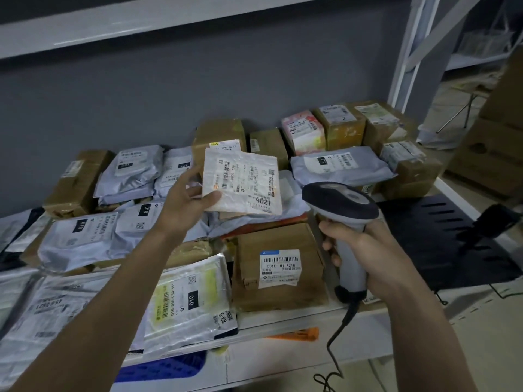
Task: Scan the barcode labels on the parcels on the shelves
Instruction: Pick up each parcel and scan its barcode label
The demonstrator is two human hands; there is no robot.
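- Nearest you, both forearms run in from the bottom edge, cut off there; the scanner's coiled cable (pixel 334 360) also leaves the picture at the bottom.
- Your right hand (pixel 365 250) is wrapped round the grey handle of the barcode scanner (pixel 343 219); the fingers hide the trigger, and its window faces away from you.
- Your left hand (pixel 186 206) pinches a flat white padded parcel (pixel 243 182) by its left edge, thumb on the label face, fingers behind. It is held above the pile, up and to the left of the scanner head, tilted.
- On that parcel's label you can read "4021" at the lower right corner; the barcodes and small print are too blurred to read.
- Below the held parcel and just left of the scanner handle lies a brown cardboard box (pixel 278 267); its white label reads "501E" and "M1 A21B" under a barcode.
- Below your left wrist a silver mailer bag (pixel 192 301) shows "010", "010-010-L30-551" and "83.5"; your forearm covers its left part.
- Left of your left hand, two grey mailers (pixel 85 239) carry black "010" tags.
- Beyond the held parcel, more boxes and bags line the grey wall (pixel 169 89) on the shelf (pixel 283 318); their labels are unreadable.
- Right of the scanner a black slotted panel (pixel 441 236) lies on the shelf.
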